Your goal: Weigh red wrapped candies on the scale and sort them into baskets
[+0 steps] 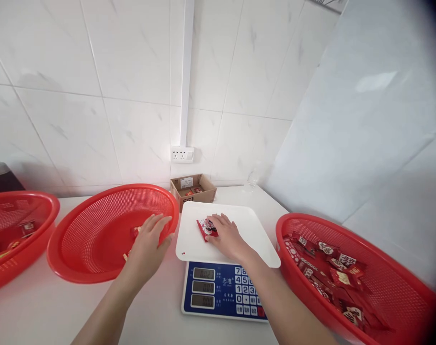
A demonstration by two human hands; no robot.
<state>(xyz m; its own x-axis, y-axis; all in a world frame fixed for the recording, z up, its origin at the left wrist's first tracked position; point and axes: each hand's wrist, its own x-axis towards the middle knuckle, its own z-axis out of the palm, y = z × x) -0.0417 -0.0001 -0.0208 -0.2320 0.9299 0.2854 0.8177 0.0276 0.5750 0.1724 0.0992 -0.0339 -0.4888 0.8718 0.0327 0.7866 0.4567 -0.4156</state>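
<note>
My right hand (228,235) is over the white weighing pan (246,223), its fingers and thumb closed on a small red snack packet (206,228) with a white and black print. The hand hides part of the packet. To the left, my left hand (149,244) hovers at the near right side of a red perforated basket (106,235), fingers apart and nothing in them. A few small packets (135,232) show in that basket, partly behind the hand. Below the pan is the blue scale panel (218,290) with three displays; my right forearm covers some of its keys.
A red basket (401,254) on the right holds many red packets (342,278). Another red basket (49,215) with packets stands at far left. Behind the pan sits a small cardboard box (205,195). A socket (182,154) is on the tiled wall.
</note>
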